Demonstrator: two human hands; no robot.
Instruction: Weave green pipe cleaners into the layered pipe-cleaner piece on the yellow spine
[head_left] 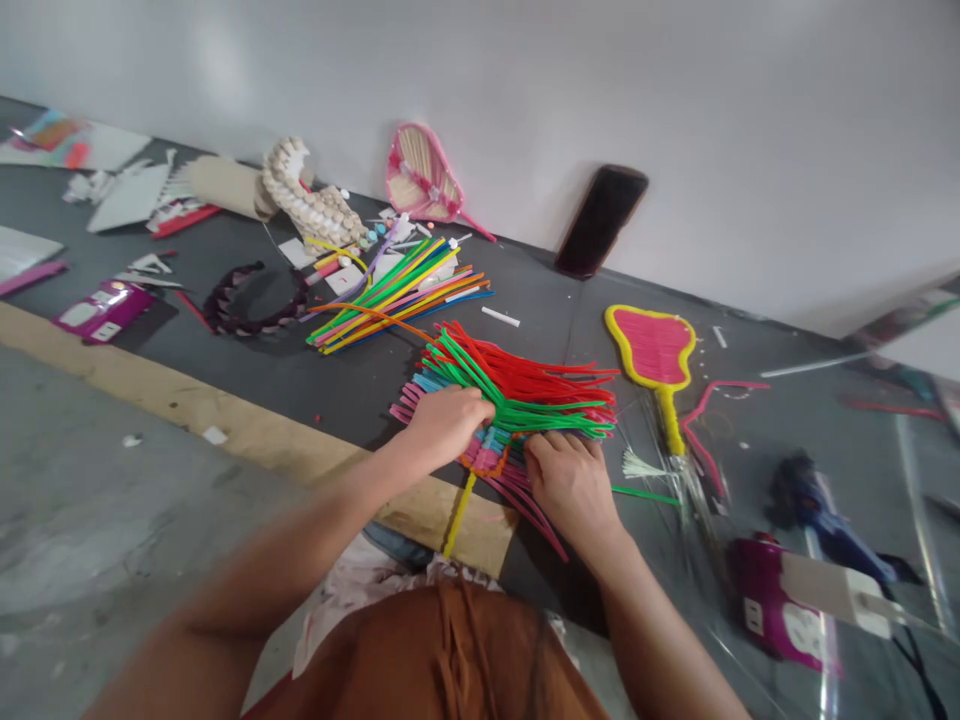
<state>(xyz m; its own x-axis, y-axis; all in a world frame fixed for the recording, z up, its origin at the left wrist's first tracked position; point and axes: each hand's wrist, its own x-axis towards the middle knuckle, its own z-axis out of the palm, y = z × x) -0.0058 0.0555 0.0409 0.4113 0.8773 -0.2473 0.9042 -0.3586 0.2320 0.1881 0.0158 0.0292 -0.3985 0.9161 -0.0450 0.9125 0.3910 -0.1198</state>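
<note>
A half-woven fan of pipe cleaners (pixel 487 458) lies at the table's front edge, with a yellow stem (pixel 459 515) pointing towards me. Red pipe cleaners (pixel 536 365) and green pipe cleaners (pixel 544 415) spread from it to the right, and pink ends stick out at the left and bottom. My left hand (pixel 450 428) is closed in a pinch on the green pipe cleaners near the middle. On the fan's right side, my right hand (pixel 566 480) has its fingers curled down at the edge of the weave; what they grip is hidden.
Loose coloured pipe cleaners (pixel 397 295) lie in a bunch behind the fan. A yellow-rimmed pink fan (pixel 656 350) rests to the right, near a purple power strip (pixel 780 600). Against the wall lean a phone (pixel 600 220) and a pink fan (pixel 424 175). A dark braided headband (pixel 255 305) lies left.
</note>
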